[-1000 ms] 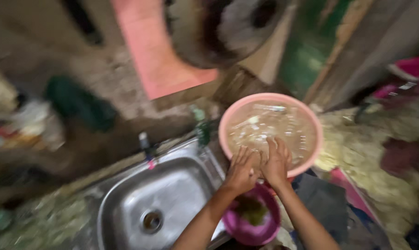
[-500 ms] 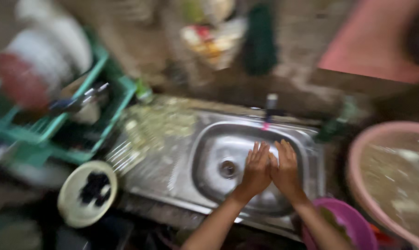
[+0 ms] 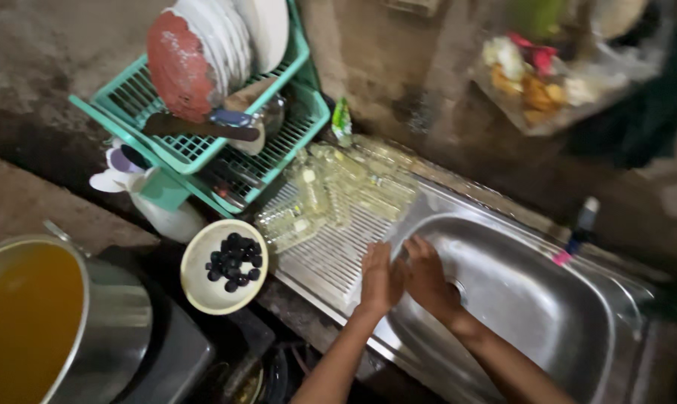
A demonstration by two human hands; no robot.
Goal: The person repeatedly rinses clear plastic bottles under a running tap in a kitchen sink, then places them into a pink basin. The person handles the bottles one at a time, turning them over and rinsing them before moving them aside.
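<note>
Both hands are meeting over the left rim of the steel sink (image 3: pixel 548 314), palms pressing together. Left hand (image 3: pixel 376 278) is lying flat, fingers stretched and close together, holding nothing. Right hand (image 3: pixel 427 277) is resting against it, fingers loosely spread and slightly curled, also holding nothing. The two are touching along the palms and inner fingers; forearms are coming up from the lower edge of the view.

Directly beneath and to the left of the left hand, the ribbed draining board (image 3: pixel 320 258) is running off from the basin. Just beyond the fingertips, further up the board, a heap of clear plastic bottles (image 3: pixel 331 191) is lying on its side, near the hands but not touching them.

Further left of the left hand, a cream bowl (image 3: pixel 196 288) is holding small dark round fruits (image 3: pixel 234 262). Beyond that, at the far lower left, a large metal pot (image 3: pixel 110 329) is holding an orange-yellow liquid.

Up and left from the hands, well apart, a green dish rack (image 3: pixel 279 142) is holding upright white plates (image 3: pixel 230 37) and one reddish plate (image 3: pixel 175 63), with a dark-handled knife (image 3: pixel 196 126) lying across it.

To the right of the right hand, past the basin, a small tap (image 3: pixel 581 224) is standing at the back rim. The drain is sitting just beside the right wrist, partly hidden.
</note>
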